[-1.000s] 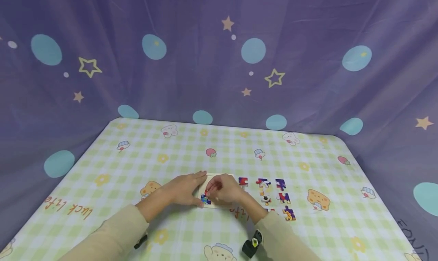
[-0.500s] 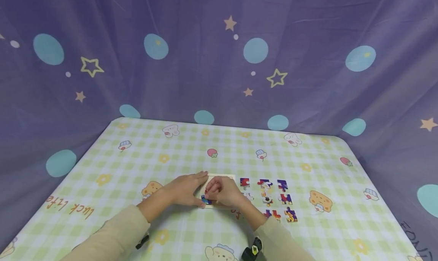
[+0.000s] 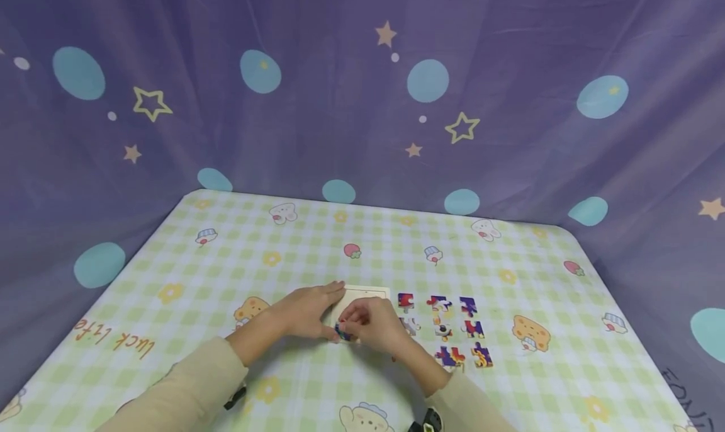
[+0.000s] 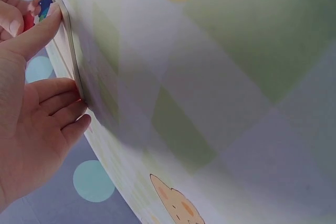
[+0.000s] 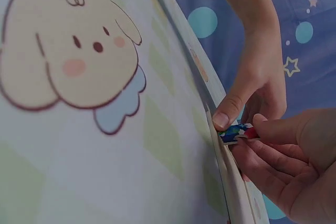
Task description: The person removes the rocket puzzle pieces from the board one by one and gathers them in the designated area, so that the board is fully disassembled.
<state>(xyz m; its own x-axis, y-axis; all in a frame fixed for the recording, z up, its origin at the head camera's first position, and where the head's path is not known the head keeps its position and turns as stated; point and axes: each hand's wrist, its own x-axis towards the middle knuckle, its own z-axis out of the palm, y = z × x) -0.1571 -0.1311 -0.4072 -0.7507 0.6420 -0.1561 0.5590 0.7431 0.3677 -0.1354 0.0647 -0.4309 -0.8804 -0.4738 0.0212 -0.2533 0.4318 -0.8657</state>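
Note:
My left hand (image 3: 308, 310) braces the left side of a shallow light-wood puzzle tray (image 3: 370, 289). Its thumb lies at the near-left corner, and the nearly straight fingers (image 4: 58, 95) touch the tray's edge. Over that same corner my right hand (image 3: 375, 324) pinches a puzzle piece (image 5: 236, 133), blue and green with a red end, between thumb and fingertips. The piece is tilted, with its blue end right at the left thumb (image 5: 222, 120). Both hands hide much of the tray's inside.
Right of the tray lie several loose puzzle pieces in rough rows, among them a red one (image 3: 405, 300), a purple one (image 3: 468, 305) and a yellow-purple one (image 3: 483, 355). A green-checked cloth (image 3: 272, 237) covers the table; a purple curtain (image 3: 340, 123) hangs behind.
My right hand has shifted slightly toward the near edge of the tray with the puzzle piece, now closer to the left thumb. The left hand stays in place.

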